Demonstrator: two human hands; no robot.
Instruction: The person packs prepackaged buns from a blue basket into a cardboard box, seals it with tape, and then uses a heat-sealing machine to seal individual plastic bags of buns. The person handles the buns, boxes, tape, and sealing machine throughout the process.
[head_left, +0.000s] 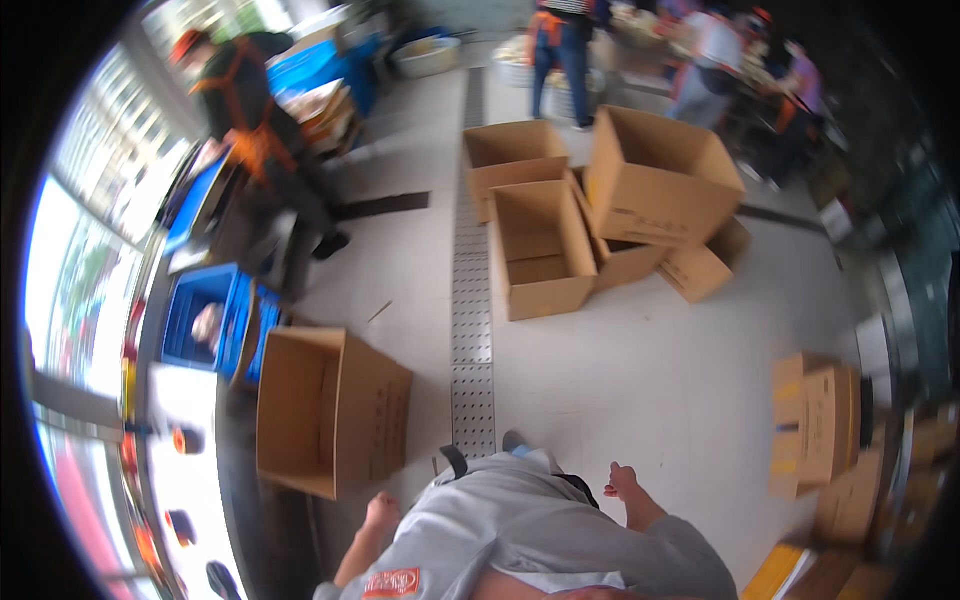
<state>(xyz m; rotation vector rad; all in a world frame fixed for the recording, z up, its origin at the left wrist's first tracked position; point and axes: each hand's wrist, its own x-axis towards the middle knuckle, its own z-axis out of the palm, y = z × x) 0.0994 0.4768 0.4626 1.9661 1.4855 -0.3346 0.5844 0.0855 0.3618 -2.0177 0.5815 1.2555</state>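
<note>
My left hand (383, 510) hangs at the lower left of my body, just below the near corner of an open cardboard box (375, 420) that lies on its side. Nothing shows in it; its fingers are blurred. On the other side, my right hand (621, 480) is loosely curled above the tiled floor and holds nothing visible. Ahead stands a group of open, empty cardboard boxes (551, 300), with a larger box (645, 214) resting tilted on top of the others.
A perforated metal drain cover (472, 405) runs along the floor. Left are a white worktop (184, 495) with tape rolls, a blue crate (244, 300) and a person in an orange apron (259, 150). Stacked cartons (825, 427) stand right. Other people work at the back.
</note>
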